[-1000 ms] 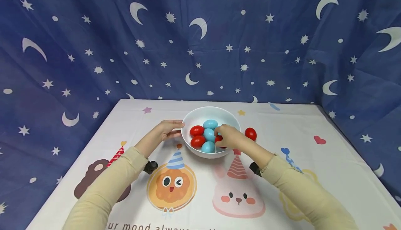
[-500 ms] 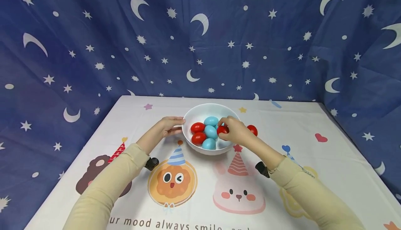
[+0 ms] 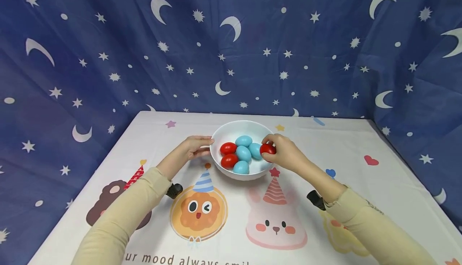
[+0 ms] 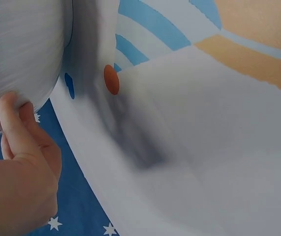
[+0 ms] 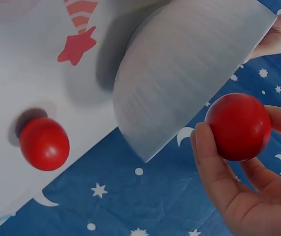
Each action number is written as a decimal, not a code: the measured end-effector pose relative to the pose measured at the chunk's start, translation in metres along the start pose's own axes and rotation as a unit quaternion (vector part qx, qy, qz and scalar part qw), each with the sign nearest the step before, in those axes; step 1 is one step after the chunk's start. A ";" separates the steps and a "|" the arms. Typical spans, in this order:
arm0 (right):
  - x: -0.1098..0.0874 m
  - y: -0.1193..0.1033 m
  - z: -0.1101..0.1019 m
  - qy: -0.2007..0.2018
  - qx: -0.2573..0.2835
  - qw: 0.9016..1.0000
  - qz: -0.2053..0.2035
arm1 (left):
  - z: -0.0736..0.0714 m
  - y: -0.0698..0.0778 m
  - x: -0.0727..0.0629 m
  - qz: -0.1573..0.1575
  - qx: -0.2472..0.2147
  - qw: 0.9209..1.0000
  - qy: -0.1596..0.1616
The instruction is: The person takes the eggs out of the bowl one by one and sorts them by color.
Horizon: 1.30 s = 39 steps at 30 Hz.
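A blue star-and-moon cloth (image 3: 187, 56) hangs behind the white desk (image 3: 162, 142). On the desk stands a white bowl (image 3: 238, 128), mouth upward. My left hand (image 3: 197, 146) lies against its outer wall, fingers fairly straight. With my right hand (image 3: 286, 152) I pinch a red egg (image 3: 268, 149) between fingers and thumb, above the bowl's right rim; its long axis seems roughly sideways, though my fingers cover part of it. Inside lie four blue eggs (image 3: 243, 153) and two red ones (image 3: 229, 161), the reds lengthwise left to right. A loose red egg (image 5: 44, 144) rests beside the bowl.
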State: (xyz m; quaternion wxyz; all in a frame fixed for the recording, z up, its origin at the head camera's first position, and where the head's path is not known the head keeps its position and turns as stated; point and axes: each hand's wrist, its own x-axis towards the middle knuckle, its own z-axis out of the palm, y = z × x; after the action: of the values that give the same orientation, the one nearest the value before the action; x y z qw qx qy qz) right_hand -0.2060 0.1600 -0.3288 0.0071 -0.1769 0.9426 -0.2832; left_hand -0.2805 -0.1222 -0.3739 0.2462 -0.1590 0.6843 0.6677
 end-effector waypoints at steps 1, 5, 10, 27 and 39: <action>-0.002 0.001 -0.002 0.002 0.002 1.000 0.000 | 0.001 -0.001 0.000 0.000 0.000 1.000 0.001; -0.005 0.006 -0.009 0.015 0.010 1.000 0.000 | 0.001 -0.002 0.001 -0.002 -0.002 1.000 0.001; -0.010 0.015 -0.016 0.040 0.010 0.999 0.013 | 0.000 0.000 0.001 -0.003 0.001 1.000 0.000; -0.028 0.041 -0.028 0.088 -0.025 0.995 0.049 | -0.001 0.006 -0.002 -0.022 0.018 1.000 -0.008; -0.030 0.062 -0.035 0.088 -0.027 0.993 0.080 | 0.001 0.012 -0.004 -0.001 0.052 0.999 0.001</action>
State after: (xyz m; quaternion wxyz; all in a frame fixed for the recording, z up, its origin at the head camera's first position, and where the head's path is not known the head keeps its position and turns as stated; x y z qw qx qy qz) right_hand -0.2020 0.2370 -0.3355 -0.0581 -0.0756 0.9578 -0.2711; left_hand -0.2837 -0.1210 -0.3615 0.2538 -0.1473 0.7184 0.6307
